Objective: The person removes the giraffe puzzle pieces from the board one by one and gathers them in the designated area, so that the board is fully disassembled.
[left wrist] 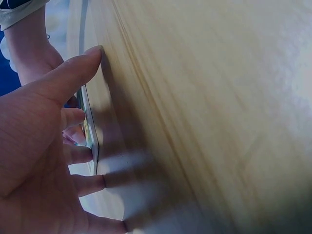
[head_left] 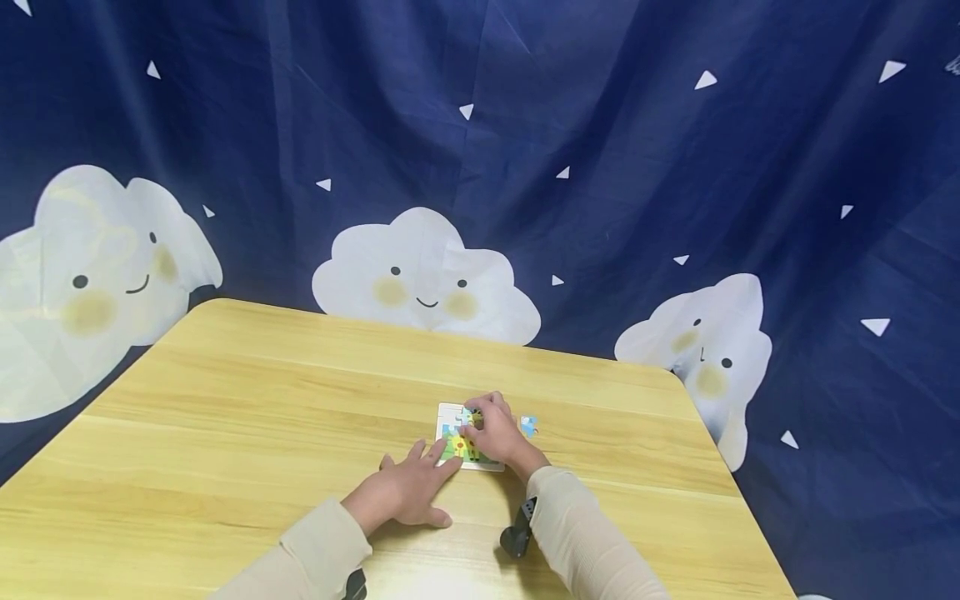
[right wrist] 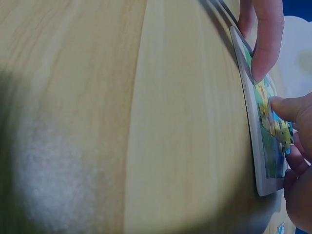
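Observation:
A small jigsaw board (head_left: 480, 468) with a white border and a giraffe picture lies flat on the wooden table. My left hand (head_left: 412, 490) spreads its straight fingers at the board's lower left, some fingertips pressing on its edge and picture. Over the upper right of the board, my right hand (head_left: 497, 432) pinches a yellow, black-spotted puzzle piece (right wrist: 282, 130) between thumb and fingers. That piece stands tilted above the picture in the right wrist view. Part of the picture is hidden under the right hand.
A loose blue-and-white puzzle piece (head_left: 528, 426) lies on the table (head_left: 300, 400) just right of the board. Behind the table's far edge hangs a dark blue curtain (head_left: 600, 125) with clouds and white triangles.

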`<state>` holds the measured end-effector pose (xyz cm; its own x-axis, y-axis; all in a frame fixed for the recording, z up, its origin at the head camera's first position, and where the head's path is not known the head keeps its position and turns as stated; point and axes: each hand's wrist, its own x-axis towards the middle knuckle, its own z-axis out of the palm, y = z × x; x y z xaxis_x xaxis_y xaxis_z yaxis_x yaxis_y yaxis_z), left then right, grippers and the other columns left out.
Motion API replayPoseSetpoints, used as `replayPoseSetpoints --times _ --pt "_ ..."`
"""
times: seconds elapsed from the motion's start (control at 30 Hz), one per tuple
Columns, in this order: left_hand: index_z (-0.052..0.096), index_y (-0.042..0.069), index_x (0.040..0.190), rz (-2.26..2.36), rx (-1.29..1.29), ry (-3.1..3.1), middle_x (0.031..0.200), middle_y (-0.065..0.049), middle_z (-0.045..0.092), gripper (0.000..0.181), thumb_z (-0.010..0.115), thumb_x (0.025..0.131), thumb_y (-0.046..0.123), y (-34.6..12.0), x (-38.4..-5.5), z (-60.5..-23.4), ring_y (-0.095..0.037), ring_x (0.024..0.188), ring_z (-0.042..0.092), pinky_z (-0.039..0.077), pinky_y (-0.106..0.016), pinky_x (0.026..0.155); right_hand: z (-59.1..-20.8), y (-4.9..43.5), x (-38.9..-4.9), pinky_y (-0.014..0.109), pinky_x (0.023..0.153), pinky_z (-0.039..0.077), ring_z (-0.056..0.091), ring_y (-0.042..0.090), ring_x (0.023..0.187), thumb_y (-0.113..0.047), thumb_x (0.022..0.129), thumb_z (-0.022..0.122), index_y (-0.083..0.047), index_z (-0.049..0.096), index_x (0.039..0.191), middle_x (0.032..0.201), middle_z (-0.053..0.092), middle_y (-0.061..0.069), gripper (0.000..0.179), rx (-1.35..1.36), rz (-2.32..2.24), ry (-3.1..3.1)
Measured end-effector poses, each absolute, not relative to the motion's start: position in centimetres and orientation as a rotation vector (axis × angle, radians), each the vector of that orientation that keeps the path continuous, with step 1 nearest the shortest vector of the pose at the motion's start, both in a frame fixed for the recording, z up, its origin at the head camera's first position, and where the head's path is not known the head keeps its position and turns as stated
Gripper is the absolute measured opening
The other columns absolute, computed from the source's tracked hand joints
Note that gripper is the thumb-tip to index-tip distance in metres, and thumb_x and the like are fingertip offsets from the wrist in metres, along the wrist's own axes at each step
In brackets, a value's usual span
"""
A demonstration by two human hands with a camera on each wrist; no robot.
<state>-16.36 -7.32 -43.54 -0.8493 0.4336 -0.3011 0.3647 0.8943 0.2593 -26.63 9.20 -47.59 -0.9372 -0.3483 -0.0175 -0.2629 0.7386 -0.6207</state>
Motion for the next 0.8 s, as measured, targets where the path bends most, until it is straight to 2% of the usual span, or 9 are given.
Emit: replayPoseSetpoints --times 0.5,0.8 --pt "0.038 0.022 0.144 0.278 0.585 2.703 0.154 -0.013 0.027 0.081 0.067 0.077 0.057 -7.39 -16.40 -43.63 -0.042 0.137 0.028 0.031 -0.075 0.090 -47.73 9.36 -26.69 0.047 0.098 0.040 0.045 0.024 0.113 -0.023 0.089 0.065 -0.017 0.056 0.123 0.120 0.047 0.006 0.035 -0.507 -0.963 2.795" --pt "0.038 0.022 0.145 0.266 0.593 2.709 0.154 -0.013 0.027 0.081 0.066 0.077 0.058 -7.37 -16.41 -43.76 -0.042 0.137 0.029 0.032 -0.074 0.089 -48.00 9.95 -26.65 0.047 0.089 0.037 0.045 0.025 0.109 -0.029 0.089 0.065 -0.022 0.057 0.124 0.119 0.050 0.006 0.036 -0.603 -0.862 2.864"
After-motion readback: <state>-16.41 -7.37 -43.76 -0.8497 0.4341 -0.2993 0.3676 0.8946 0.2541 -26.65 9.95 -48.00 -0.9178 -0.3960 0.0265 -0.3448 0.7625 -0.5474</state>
